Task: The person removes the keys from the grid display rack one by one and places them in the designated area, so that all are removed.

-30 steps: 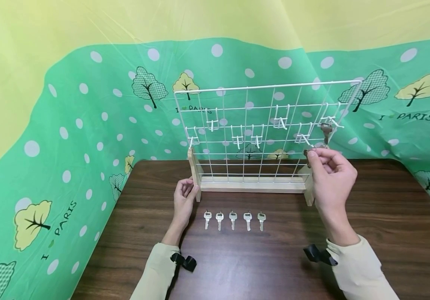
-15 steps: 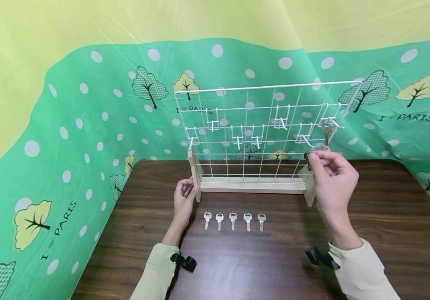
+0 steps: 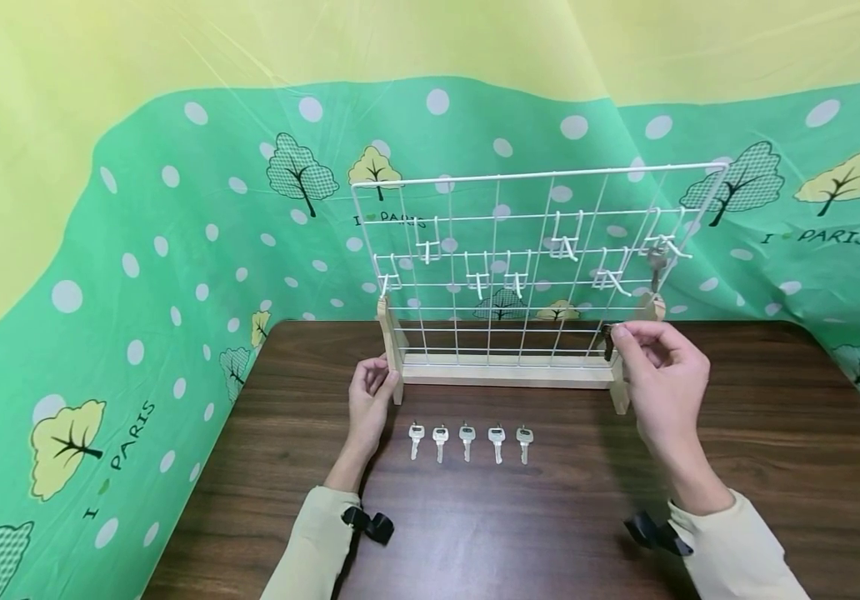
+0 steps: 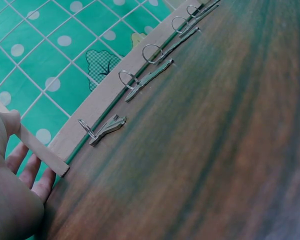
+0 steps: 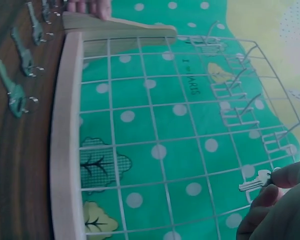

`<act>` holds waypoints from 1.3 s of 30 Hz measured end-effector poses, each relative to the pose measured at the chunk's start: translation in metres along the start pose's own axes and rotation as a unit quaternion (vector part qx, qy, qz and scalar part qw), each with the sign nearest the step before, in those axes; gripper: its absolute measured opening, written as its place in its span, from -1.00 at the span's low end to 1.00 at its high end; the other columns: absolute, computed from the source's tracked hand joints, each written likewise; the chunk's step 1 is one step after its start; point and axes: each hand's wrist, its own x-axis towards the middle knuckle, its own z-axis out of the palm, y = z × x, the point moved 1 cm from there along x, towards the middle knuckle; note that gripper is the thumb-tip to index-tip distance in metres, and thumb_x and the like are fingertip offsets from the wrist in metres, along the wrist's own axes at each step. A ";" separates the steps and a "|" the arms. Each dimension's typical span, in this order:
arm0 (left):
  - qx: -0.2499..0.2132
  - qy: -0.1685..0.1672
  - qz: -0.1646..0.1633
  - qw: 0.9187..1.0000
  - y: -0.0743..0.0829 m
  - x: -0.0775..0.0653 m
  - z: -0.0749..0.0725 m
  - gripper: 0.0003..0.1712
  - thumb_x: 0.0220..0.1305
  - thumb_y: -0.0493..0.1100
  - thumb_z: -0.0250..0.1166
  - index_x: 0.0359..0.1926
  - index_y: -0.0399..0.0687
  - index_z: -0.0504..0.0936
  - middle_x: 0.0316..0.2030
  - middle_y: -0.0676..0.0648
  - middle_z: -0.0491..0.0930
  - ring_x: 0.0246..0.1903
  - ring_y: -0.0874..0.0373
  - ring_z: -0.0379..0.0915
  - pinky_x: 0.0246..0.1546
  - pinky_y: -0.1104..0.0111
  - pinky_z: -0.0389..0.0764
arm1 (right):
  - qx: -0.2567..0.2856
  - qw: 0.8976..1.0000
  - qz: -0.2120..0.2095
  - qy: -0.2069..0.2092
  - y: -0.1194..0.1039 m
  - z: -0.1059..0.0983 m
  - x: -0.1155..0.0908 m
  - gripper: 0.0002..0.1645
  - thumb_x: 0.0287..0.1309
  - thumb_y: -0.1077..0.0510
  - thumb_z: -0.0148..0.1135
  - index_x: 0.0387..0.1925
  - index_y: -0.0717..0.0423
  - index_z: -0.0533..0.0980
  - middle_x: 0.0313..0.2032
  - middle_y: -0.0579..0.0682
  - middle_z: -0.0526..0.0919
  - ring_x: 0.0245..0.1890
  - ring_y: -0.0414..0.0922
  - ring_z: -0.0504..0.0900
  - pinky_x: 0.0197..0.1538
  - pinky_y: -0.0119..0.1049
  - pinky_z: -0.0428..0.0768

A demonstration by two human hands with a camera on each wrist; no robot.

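A white wire grid rack [image 3: 538,175] stands in a wooden base [image 3: 505,377]. My left hand [image 3: 367,408] grips the base's left leg [image 3: 389,343], thumb in front and fingers behind. Between thumb and forefinger, my right hand [image 3: 667,379] pinches a key [image 3: 608,343] in front of the grid's lower right. In the right wrist view that key [image 5: 255,183] points away from the fingertips; its ring is mostly hidden. Above the right hand, another key [image 3: 657,265] hangs on the far-right hook. Just above the held key juts a bare lower hook [image 3: 610,280].
Several keys with rings [image 3: 467,440] lie in a row on the dark wooden table [image 3: 505,533] before the rack. More white hooks [image 3: 565,246] sit across the grid at different heights. A patterned green and yellow cloth [image 3: 197,208] hangs behind and to the left.
My right hand has lowered slightly with the key, which now sits farther below the lower right hook. The left hand keeps its grip on the leg.
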 end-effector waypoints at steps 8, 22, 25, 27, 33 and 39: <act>0.000 0.001 0.001 1.000 0.001 0.000 0.001 -0.69 0.50 -0.50 0.31 0.11 -0.61 0.41 0.33 -0.46 0.59 0.30 0.03 0.56 0.58 -0.05 0.39 | -0.004 0.998 0.058 -0.033 0.014 -0.008 -0.007 -0.94 0.32 0.39 0.48 -0.30 0.25 0.79 -0.66 -0.09 0.63 -0.73 -0.29 0.42 -0.70 -0.51 0.27; 0.003 0.005 -0.002 1.000 0.001 0.000 0.001 -0.69 0.49 -0.51 0.32 0.10 -0.61 0.42 0.32 -0.44 0.61 0.26 0.09 0.58 0.57 -0.05 0.40 | -0.005 0.988 0.131 -0.082 0.036 -0.015 -0.020 -0.91 0.38 0.39 0.46 -0.29 0.22 0.77 -0.63 -0.13 0.63 -0.71 -0.28 0.42 -0.63 -0.49 0.36; 0.006 0.005 0.003 1.000 0.000 0.000 0.001 -0.69 0.49 -0.50 0.31 0.10 -0.61 0.42 0.30 -0.43 0.62 0.23 0.15 0.58 0.56 -0.07 0.41 | -0.013 0.986 0.137 -0.093 0.043 -0.016 -0.023 -0.94 0.38 0.38 0.46 -0.28 0.25 0.77 -0.61 -0.15 0.64 -0.71 -0.29 0.42 -0.63 -0.49 0.33; 0.007 0.005 0.005 1.000 0.000 0.000 0.000 -0.69 0.49 -0.51 0.31 0.10 -0.62 0.42 0.30 -0.43 0.62 0.22 0.16 0.58 0.56 -0.07 0.41 | -0.020 0.985 0.137 -0.102 0.047 -0.017 -0.025 -0.96 0.38 0.37 0.46 -0.25 0.29 0.76 -0.62 -0.15 0.62 -0.70 -0.30 0.41 -0.63 -0.49 0.34; 0.002 0.007 -0.004 1.000 0.000 0.000 0.000 -0.68 0.48 -0.52 0.32 0.10 -0.61 0.42 0.32 -0.46 0.61 0.26 0.06 0.58 0.58 -0.04 0.38 | -0.076 0.980 0.131 -0.131 0.054 -0.018 -0.033 -0.89 0.40 0.31 0.47 -0.20 0.35 0.74 -0.59 -0.19 0.61 -0.66 -0.30 0.44 -0.60 -0.46 0.38; 0.004 0.005 -0.004 1.000 0.000 0.000 0.000 -0.68 0.48 -0.51 0.32 0.11 -0.61 0.42 0.32 -0.45 0.61 0.26 0.09 0.58 0.58 -0.04 0.39 | -0.098 0.972 0.150 -0.156 0.064 -0.019 -0.041 -0.81 0.44 0.28 0.45 -0.13 0.42 0.71 -0.58 -0.20 0.60 -0.63 -0.29 0.45 -0.58 -0.43 0.43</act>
